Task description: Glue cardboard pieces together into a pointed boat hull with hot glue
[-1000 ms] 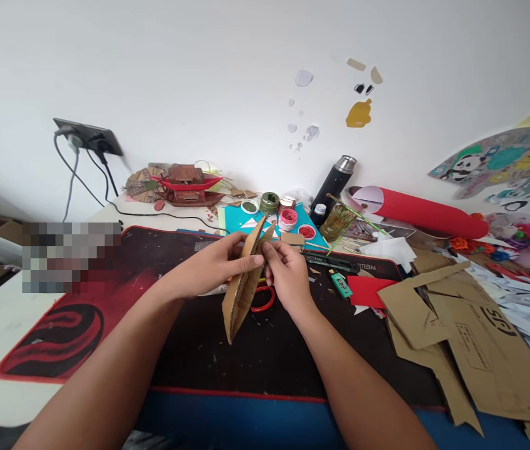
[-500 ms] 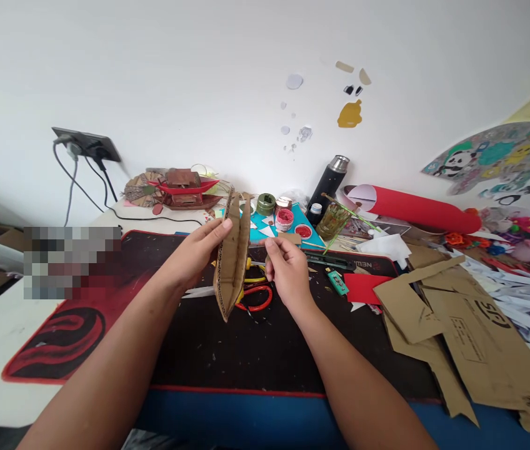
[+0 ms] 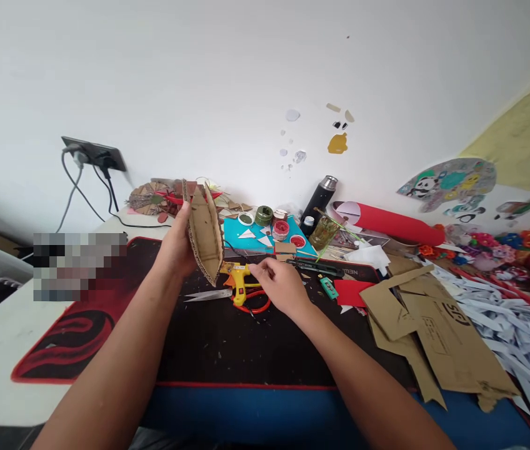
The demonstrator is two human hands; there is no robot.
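Observation:
My left hand [image 3: 177,245] grips a boat-shaped cardboard hull [image 3: 204,232] and holds it upright above the black desk mat [image 3: 227,337], its hollow side turned toward me. My right hand [image 3: 280,286] hovers low over the mat with its fingers curled and pinched, right beside a yellow glue gun [image 3: 239,282] that lies on red-handled scissors [image 3: 254,304]. Whether the fingers touch the glue gun I cannot tell.
Small silver snips [image 3: 202,294] lie left of the glue gun. Paint jars [image 3: 265,215], a black flask [image 3: 320,197], a red roll [image 3: 392,222] and a model boat [image 3: 159,197] line the back. Cardboard offcuts [image 3: 438,334] and white paper strips [image 3: 504,325] cover the right side.
My left hand lifted the cardboard hull up and to the left, turning its hollow side toward me. My right hand let go of it and dropped toward the glue gun. The view shifted.

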